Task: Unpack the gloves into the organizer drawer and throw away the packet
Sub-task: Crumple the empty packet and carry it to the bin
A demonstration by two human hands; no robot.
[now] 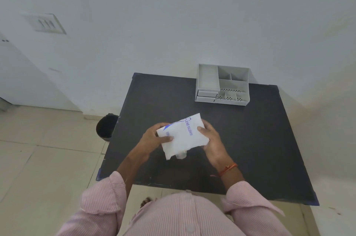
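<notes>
A white packet of gloves (183,136) with blue print is held above the middle of the dark table (250,139). My left hand (154,137) grips its left edge, thumb on top. My right hand (212,141) holds its right edge. A bit of clear plastic (181,155) pokes out from the packet's lower end. The grey organizer (223,85) stands at the table's far edge against the wall, with open compartments on top and two small shut drawers (207,96) at its front left.
A black bin (106,127) stands on the tiled floor just left of the table. The white wall runs close behind the table. A switch plate (46,23) is on the wall at the upper left.
</notes>
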